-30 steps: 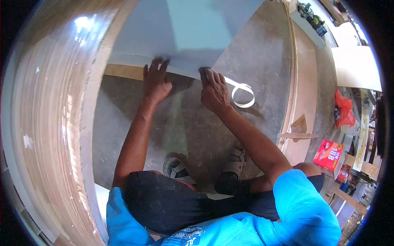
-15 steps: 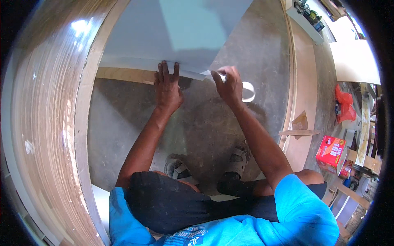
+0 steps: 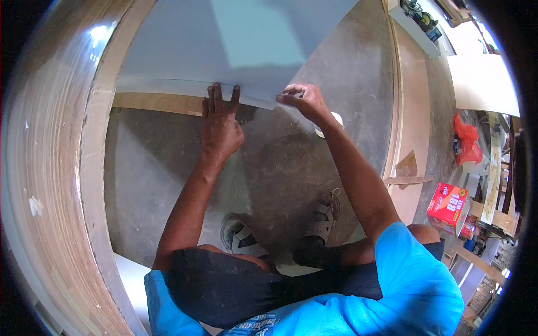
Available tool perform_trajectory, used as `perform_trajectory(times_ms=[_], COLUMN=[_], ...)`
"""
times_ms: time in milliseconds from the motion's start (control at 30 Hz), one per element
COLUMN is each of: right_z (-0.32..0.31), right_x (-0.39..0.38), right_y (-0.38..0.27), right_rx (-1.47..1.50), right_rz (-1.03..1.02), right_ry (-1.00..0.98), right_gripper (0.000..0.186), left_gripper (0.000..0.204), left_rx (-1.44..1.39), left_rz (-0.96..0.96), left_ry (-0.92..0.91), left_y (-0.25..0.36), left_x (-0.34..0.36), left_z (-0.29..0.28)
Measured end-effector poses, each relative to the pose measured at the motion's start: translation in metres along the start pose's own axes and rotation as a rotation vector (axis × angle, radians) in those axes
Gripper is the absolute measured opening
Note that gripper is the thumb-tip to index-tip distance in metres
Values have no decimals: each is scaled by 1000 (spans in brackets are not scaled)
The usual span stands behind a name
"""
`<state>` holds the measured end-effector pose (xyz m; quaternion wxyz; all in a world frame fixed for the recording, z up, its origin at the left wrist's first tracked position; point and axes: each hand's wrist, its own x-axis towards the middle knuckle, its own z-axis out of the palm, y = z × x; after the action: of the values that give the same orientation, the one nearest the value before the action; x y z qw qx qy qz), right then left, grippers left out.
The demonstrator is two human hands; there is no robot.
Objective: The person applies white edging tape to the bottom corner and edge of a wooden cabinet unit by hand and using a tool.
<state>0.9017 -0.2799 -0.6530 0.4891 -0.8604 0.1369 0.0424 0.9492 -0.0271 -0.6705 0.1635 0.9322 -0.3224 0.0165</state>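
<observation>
A large pale grey panel (image 3: 185, 39) reaches away from me, its near edge raised on a wooden piece (image 3: 159, 102). My left hand (image 3: 222, 123) lies with fingers spread over that edge, the fingertips resting on the panel. At the panel's near right corner, my right hand (image 3: 305, 103) is closed, with thumb and fingers pinching the end of a thin white strip that is mostly hidden by the fingers. Behind my right wrist, part of a white loop (image 3: 337, 119) shows; I cannot tell whether it joins the strip.
A tall wood-grained board (image 3: 50, 168) stands close on my left. Long boards (image 3: 409, 101) run along the right, with a red box (image 3: 448, 204), a red plastic bag (image 3: 466, 140) and a power tool (image 3: 421, 17) beyond. My sandalled feet are on the concrete floor (image 3: 269, 162).
My right hand has moved slightly left, up to the panel's corner, and the white loop is now partly behind my wrist. My left hand stays on the edge; the whole view has shifted a little.
</observation>
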Motion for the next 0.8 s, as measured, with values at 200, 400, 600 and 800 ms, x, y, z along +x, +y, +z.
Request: perform_trajectory(times_ms=[200,400,600,800], right_z=[2,7,10,-30], right_x=[11,14,16,-14], right_y=[9,37,42,17], right_rx=[91,69,-231,-332], right_rz=[97,-57,-262,-373], right_ry=[-95,-126,5,247], right_gripper=[56,57,76,52], left_gripper=[90,75,77,77], left_rx=[-19,19,36,80], left_rz=[-13,24,14,131], left_ry=[-26,3,-19,-79], left_y=[6,11,17,51], left_x=[3,2,3,-4], left_z=[3,-9,-10,-2])
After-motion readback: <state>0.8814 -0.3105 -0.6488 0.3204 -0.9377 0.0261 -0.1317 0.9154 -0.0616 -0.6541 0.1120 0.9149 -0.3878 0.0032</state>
